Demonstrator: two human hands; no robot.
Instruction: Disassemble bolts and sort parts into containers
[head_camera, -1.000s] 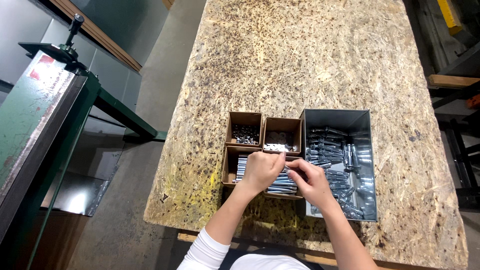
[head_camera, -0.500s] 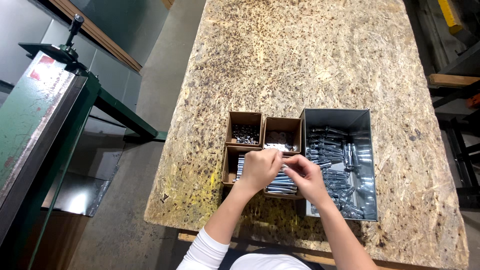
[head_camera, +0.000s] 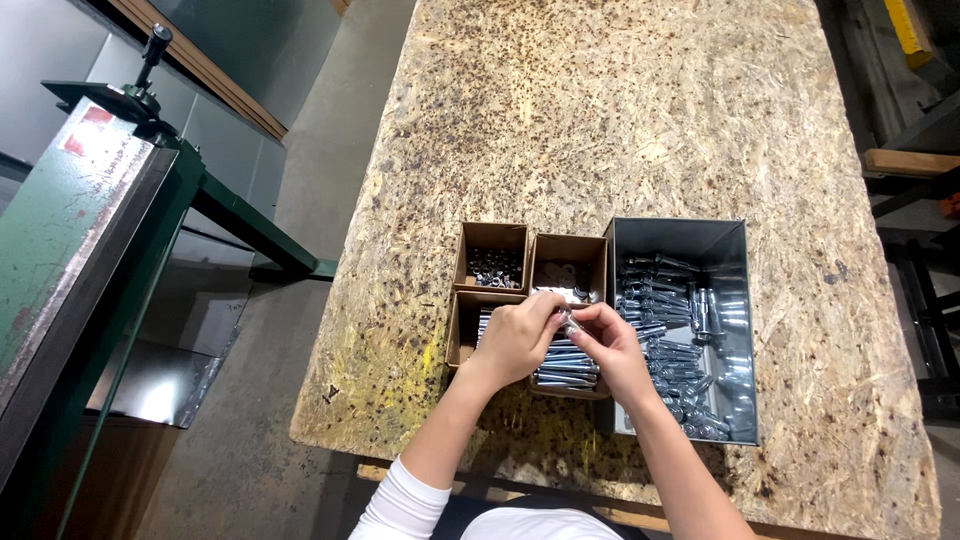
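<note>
My left hand (head_camera: 517, 340) and my right hand (head_camera: 606, 345) meet over the near cardboard box (head_camera: 462, 340) of long silver bolts (head_camera: 565, 368). Both pinch one small silver bolt piece (head_camera: 567, 322) between their fingertips. Behind them stand two small cardboard boxes: the left one (head_camera: 492, 258) holds dark nuts, the right one (head_camera: 568, 266) holds small washers. To the right sits a metal bin (head_camera: 684, 328) full of assembled silver bolts.
The boxes stand near the front edge of a chipboard table (head_camera: 640, 120). A green metal machine (head_camera: 90, 230) fills the left side, with bare concrete floor between. Dark shelving (head_camera: 915, 150) stands at the right edge.
Both hands shifted slightly, fingers working on the small piece held between them; the boxes and bin have not moved.
</note>
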